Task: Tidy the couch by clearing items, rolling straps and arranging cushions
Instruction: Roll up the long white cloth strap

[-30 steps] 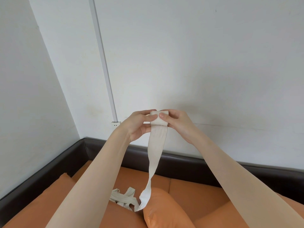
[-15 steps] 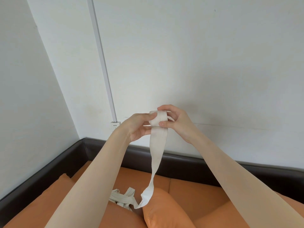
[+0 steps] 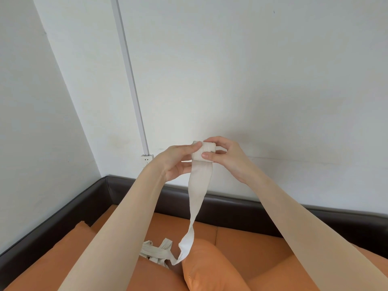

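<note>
Orange couch with dark trim, holding a cushion and loose strap.

The couch (image 3: 241,238) has orange seat pads edged by a dark brown frame (image 3: 231,204) along its back and left side. An orange cushion (image 3: 210,267) lies at 6 o'clock; a tangled heap of cream strap (image 3: 157,252) lies just beside it, toward 7 o'clock.

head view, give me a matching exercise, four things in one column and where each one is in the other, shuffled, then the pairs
Things:
1. rolled part of the strap
2. loose tangle of strap
3. orange cushion
4. wall socket

Places:
A. on the white wall, at the foot of the cable duct
B. pinched between the left hand and the right hand
C. lying on the couch seat, behind the left forearm
D. low in the middle, the hanging strap touching its left edge

Pairs: 1-B, 2-C, 3-D, 4-A
</note>
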